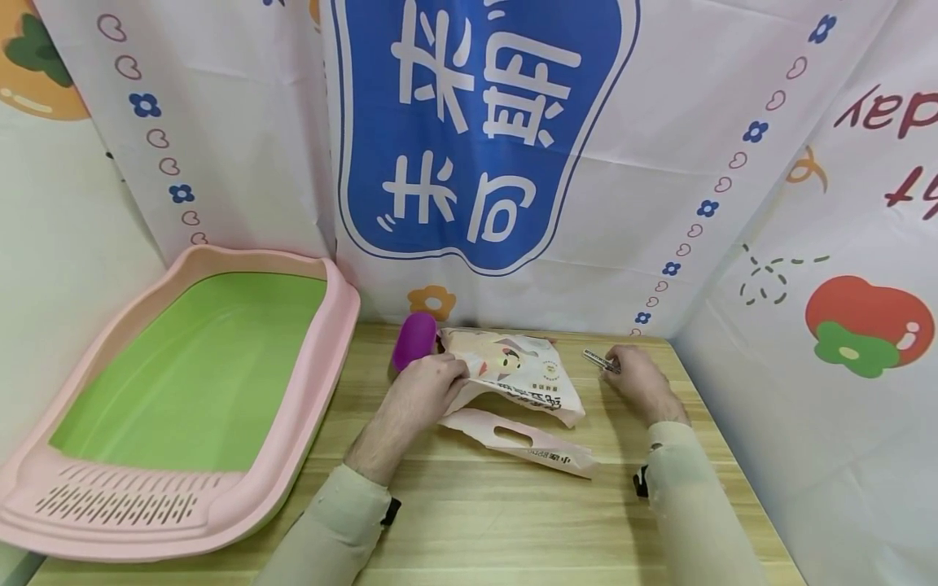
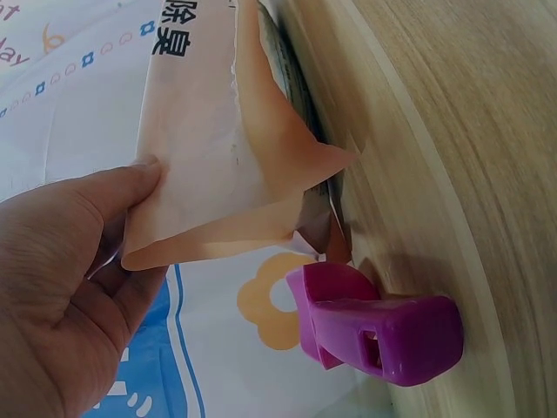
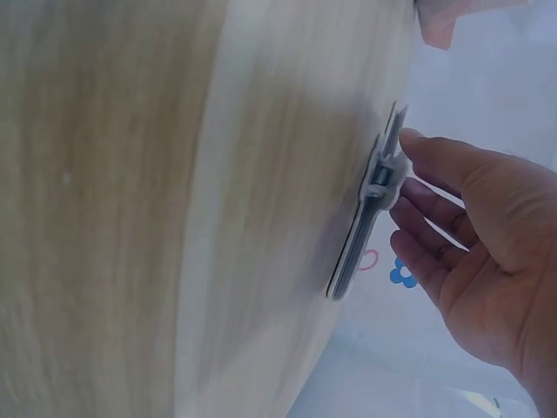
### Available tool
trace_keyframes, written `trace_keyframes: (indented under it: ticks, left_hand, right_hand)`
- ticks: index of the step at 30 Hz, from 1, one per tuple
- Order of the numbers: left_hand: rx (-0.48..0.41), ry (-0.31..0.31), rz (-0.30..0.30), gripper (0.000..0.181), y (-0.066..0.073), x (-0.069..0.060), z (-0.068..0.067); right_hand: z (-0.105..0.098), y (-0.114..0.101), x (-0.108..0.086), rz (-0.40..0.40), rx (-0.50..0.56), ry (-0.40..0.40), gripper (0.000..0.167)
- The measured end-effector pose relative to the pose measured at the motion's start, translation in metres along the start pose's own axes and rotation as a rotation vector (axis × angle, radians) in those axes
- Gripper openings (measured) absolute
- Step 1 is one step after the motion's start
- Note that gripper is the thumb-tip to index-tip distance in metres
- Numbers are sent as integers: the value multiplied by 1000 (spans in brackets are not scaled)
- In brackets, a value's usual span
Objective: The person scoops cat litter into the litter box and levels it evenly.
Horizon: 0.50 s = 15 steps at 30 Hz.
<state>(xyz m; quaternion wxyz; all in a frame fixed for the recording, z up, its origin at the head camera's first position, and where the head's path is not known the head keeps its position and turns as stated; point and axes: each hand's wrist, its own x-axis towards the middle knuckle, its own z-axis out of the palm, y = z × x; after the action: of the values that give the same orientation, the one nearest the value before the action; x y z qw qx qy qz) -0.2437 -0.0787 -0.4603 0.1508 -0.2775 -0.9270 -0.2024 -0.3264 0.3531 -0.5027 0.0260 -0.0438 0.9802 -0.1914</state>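
My left hand (image 1: 428, 387) pinches the edge of a pale printed bag (image 1: 538, 366) between thumb and fingers; in the left wrist view the bag's edge (image 2: 187, 174) gapes. In front of the bag lies a separate strip (image 1: 545, 452) with an oval handle hole. A purple plastic object (image 1: 414, 340) stands beside the bag, on its left. To the bag's right, my right hand (image 1: 641, 382) has thumb and fingertips around a small metal tool (image 1: 597, 359). In the right wrist view the tool (image 3: 352, 248) is low over the wooden surface, its contact there unclear.
A large pink tray (image 1: 333, 325) with a green inside takes up the left side of the wooden table (image 1: 484, 521). Printed white cloth (image 1: 630, 163) hangs behind the table and along its right side.
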Motion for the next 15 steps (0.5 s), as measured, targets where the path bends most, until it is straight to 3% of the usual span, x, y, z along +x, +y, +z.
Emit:
trace_keyframes:
  ticks: [7, 15]
  left_hand:
    - [0, 2, -3, 6, 1, 0, 0]
    - [13, 9, -1, 7, 2, 1, -1]
  right_hand:
    - [-2, -15, -8, -16, -4, 35, 35]
    - [-9, -40, -21, -59, 73, 65, 44]
